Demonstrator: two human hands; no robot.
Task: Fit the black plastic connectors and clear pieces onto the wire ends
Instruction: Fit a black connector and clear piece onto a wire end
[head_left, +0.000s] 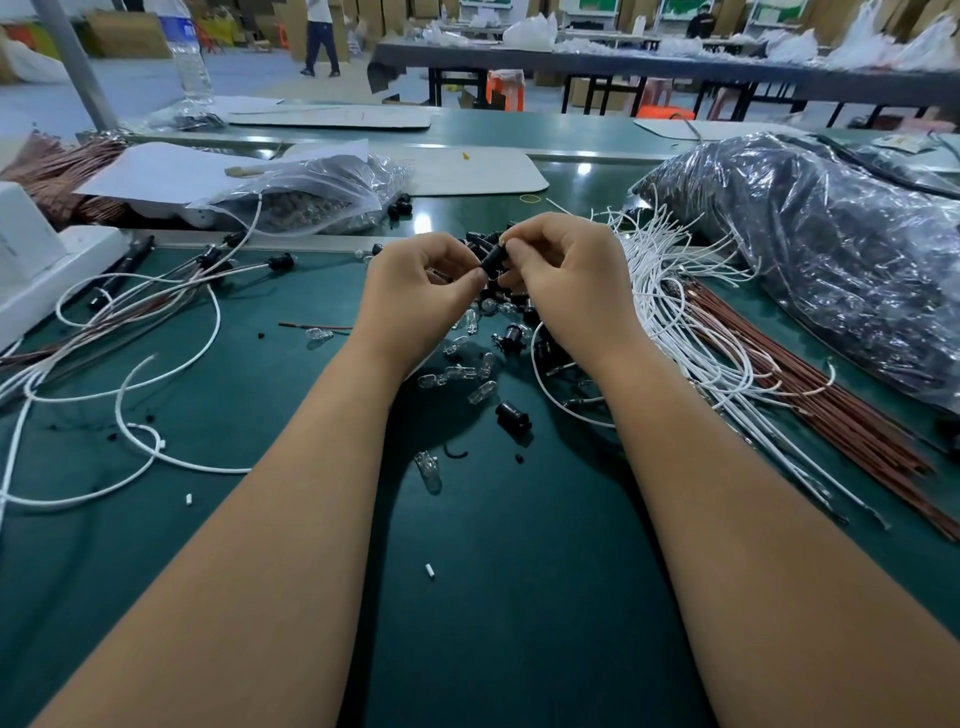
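My left hand (415, 291) and my right hand (566, 280) meet above the green mat, both pinching one black plastic connector (492, 261) between their fingertips. A white wire (540, 384) loops below my right wrist; whether it ends in the held connector is hidden by my fingers. Under the hands lie loose black connectors (511, 413) and several clear bulb-like pieces (480, 391). Another clear piece (429, 470) lies nearer to me.
A bundle of white wires (675, 312) and brown wires (789, 395) fans out at right beside a large plastic bag (810, 249). Finished wires with black ends (156, 291) sprawl at left. A smaller bag (311, 192) and white boxes (31, 244) sit at back left.
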